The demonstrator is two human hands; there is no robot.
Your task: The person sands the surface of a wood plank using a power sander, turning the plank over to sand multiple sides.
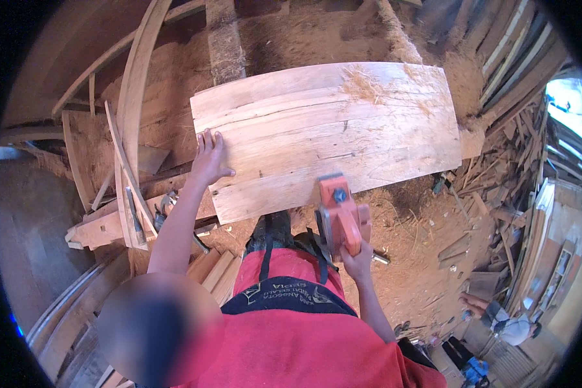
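A wide, pale wooden panel (291,136) lies across supports in front of me, with dark cracks running along its grain. Near the panel's left end, my left hand (209,160) rests flat on it with the fingers spread. My right hand (357,257) is wrapped round the rear handle of an orange electric planer (340,216). The planer's front end, with a blue-grey knob, overlaps the panel's near edge, while its rear sticks out toward me. Whether its sole touches the wood is hidden. Curly wood shavings (366,84) lie on the panel's far right part.
Shavings cover the brown floor (407,252). Long boards (133,97) lean at the left, beside a thick beam (103,223) with hand tools on it. Scrap wood (507,161) is heaped along the right. Another person (511,328) sits low at the bottom right.
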